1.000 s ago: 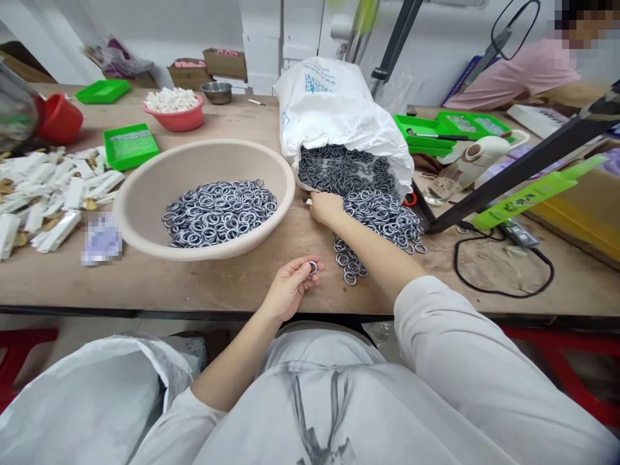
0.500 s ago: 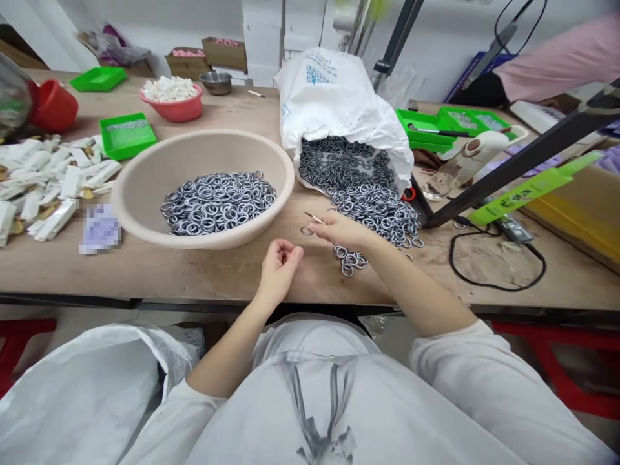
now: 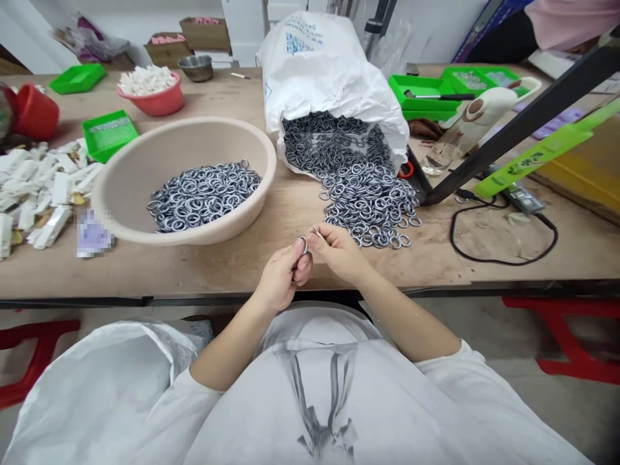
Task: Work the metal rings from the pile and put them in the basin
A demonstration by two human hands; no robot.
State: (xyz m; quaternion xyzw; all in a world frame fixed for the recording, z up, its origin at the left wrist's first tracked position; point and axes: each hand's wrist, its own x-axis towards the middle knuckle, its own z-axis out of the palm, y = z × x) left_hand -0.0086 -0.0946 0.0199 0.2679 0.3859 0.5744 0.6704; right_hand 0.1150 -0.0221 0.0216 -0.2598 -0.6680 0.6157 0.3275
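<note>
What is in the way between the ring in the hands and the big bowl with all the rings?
Nothing visible. The ring is pinched between the left hand and right hand. Only bare table lies between it and the bowl.

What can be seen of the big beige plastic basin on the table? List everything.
The big round beige plastic basin stands upright on the brown wooden table, left of the white woven sack. It is wide and shallow, with a smooth matte wall and a rolled rim. A heap of silver metal rings lies in its bottom, toward the right side. Neither hand touches it; a blurred purple patch lies by its left front edge.
</note>
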